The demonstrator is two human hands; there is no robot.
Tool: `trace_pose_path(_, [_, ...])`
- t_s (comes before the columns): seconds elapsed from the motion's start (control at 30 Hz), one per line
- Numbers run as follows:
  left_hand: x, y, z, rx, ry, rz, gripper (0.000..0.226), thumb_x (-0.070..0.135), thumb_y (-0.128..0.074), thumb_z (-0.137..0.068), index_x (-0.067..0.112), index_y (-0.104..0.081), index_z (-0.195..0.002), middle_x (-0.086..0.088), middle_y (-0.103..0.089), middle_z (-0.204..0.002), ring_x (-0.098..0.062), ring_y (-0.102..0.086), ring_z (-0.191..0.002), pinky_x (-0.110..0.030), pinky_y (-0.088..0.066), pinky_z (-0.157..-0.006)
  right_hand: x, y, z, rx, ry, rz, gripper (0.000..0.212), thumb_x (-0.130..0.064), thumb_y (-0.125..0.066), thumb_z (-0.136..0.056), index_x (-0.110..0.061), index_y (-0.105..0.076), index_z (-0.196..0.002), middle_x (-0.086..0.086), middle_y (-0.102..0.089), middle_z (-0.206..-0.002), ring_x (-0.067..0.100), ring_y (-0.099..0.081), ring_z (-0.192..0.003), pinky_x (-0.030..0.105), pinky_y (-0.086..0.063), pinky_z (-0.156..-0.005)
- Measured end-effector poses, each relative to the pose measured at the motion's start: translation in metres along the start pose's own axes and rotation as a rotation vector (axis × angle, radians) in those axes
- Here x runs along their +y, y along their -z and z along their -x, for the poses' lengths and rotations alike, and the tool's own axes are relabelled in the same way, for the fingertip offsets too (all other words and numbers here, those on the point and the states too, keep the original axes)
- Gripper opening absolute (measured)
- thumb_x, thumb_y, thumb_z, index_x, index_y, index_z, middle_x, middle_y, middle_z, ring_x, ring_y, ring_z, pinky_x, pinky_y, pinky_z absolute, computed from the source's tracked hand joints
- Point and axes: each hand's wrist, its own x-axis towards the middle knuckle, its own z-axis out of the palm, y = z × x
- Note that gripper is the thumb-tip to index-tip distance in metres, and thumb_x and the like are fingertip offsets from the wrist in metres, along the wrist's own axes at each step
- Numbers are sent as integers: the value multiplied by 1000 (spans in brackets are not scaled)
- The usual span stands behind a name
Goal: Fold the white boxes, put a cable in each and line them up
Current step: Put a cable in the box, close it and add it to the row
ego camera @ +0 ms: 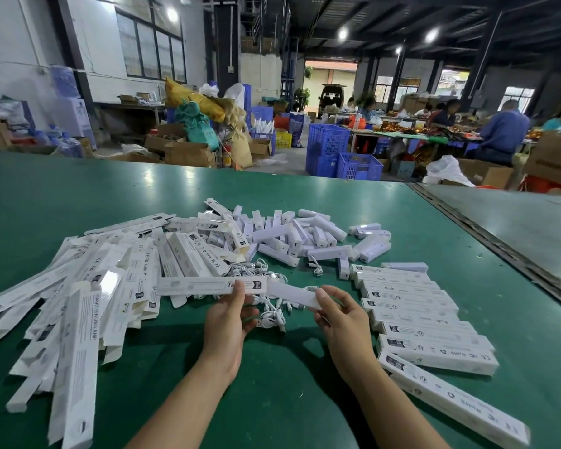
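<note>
White box (208, 285), left hand (229, 319); bar (292, 294), right hand (340, 315)

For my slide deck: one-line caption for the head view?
Left hand holds a white box; right hand holds a white bar at its end.

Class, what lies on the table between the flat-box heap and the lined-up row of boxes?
A tangle of white cables, seen in the head view.
</note>
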Motion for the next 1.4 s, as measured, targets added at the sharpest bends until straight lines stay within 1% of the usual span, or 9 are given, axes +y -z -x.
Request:
trace_pose_path(0.13, [-3,-3,6,-81,-63,-173,37,45,-65,-80,8,-68,-85,1,-65,-70,-14,-61,-66,-31,-50,-66,-1,-5,3,-61,-3,-3,48,-38,-78,-68,-12,-66,-107,1,-73,-84,10,-67,-75,20,-54,-72])
trace_pose_path(0.33, [-12,-9,14,-133,-139,-252,20,32,-67,-88,14,-73,-97,8,-74,-79,-3,-65,-67,-19,-53,-62,5,-10,3,48,28,48,25,-20,-78,-81,-2,-65,-93,11,-65,-90,16,-69,-73,22,-55,-70])
trace_pose_path(0.7, [-10,-7,16,-132,-159,-257,31,44,-68,-79,18,-75,-95,10,-72,-75,-2,-62,-66,-15,-50,-62,-7,-19,16,-175,-35,86,47,-65,-51,-81,-28,-69,-104,-1,-73,-98,25,-64,-54,32,-51,-59])
trace_pose_path(0.8, [-11,-7,17,-177,-180,-284,33,46,-68,-77,18,-75,-92,10,-70,-73,-1,-62,-66,-12,-48,-64,-9,-24,20,-290,-98,34,57,-70,-41,-84,-29,-64,-116,-7,-72,-92,22,-59,-45,26,-47,-50])
trace_pose_path(0.97, [-11,-7,16,-215,-164,-296,33,47,-68,-78,14,-73,-82,-2,-62,-68,-11,-55,-63,-16,-45,-59,-10,-22,20,-447,-174,-123,63,-72,-29,-86,-35,-57,-128,0,-67,-125,21,-55,-43,27,-46,-49])
trace_pose_path(1.1, [-13,-9,13,-138,-179,-280,26,43,-61,-90,19,-71,-94,8,-73,-78,-2,-65,-70,-9,-47,-62,-10,-23,19,-315,-116,-171,54,-62,-40,-89,-27,-55,-127,4,-71,-110,21,-57,-43,26,-46,-48])
trace_pose_path(1.23, [-15,-9,3,56,-102,-147,25,38,-47,-103,18,-61,-102,0,-73,-90,-11,-69,-81,-25,-53,-64,-3,-22,17,12,146,335,15,-24,-65,-92,-26,-59,-106,-1,-69,-100,16,-65,-63,30,-53,-60])
trace_pose_path(1.33, [-12,-9,0,95,-75,-33,20,30,-44,-105,14,-55,-99,-11,-69,-89,-15,-69,-71,-33,-51,-62,3,-22,15,-39,307,824,11,-32,-74,-83,-27,-65,-89,-10,-65,-90,3,-59,-72,15,-46,-70])
trace_pose_path(1.4, [-11,-9,-1,100,-69,-7,20,29,-44,-105,13,-54,-98,-12,-68,-87,-15,-69,-67,-33,-50,-62,9,-25,14,-145,343,1057,22,-40,-75,-81,-25,-69,-95,-13,-59,-96,0,-55,-78,8,-39,-72])
